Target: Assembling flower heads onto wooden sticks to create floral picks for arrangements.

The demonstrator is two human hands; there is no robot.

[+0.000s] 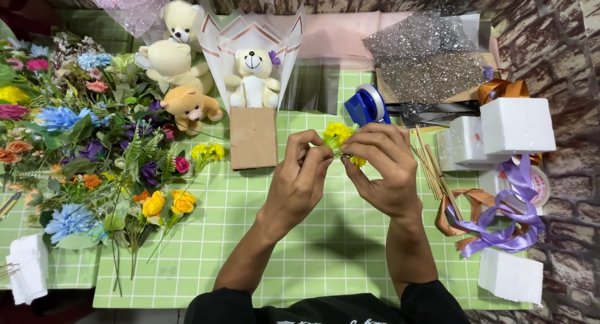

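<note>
- Yellow artificial blossoms [338, 135] sit pinched between both hands above the middle of a green checked cloth [325, 249], lifted clear of it so the fingers can work the small sprig from either side.
- Left hand [299, 180] curls in from the left, thumb and forefinger closed narrowly on the sprig's near edge; right hand [382, 167] cups over it from the right, fingers folded tight around the blooms, so most of the stem is hidden.
- Blue tape dispenser [367, 104] stands just behind the hands, and a bundle of thin wooden sticks [431, 164] lies beside the right wrist, both within easy reach.
- White foam blocks [516, 125] are stacked at the right edge, with purple ribbon [509, 221] and copper ribbon [459, 205] trailing below them.
- Loose fake flowers [81, 142] in blue, purple, pink and orange are heaped along the left side, away from the working space.
- Small white teddy bear [253, 77] sits propped upright in a paper wrap at the back, facing the worker, with three more plush bears [178, 67] leaning beside it.
- Glittery silver sheets [431, 55] lie flat at the far right, against the brick-pattern backdrop.
</note>
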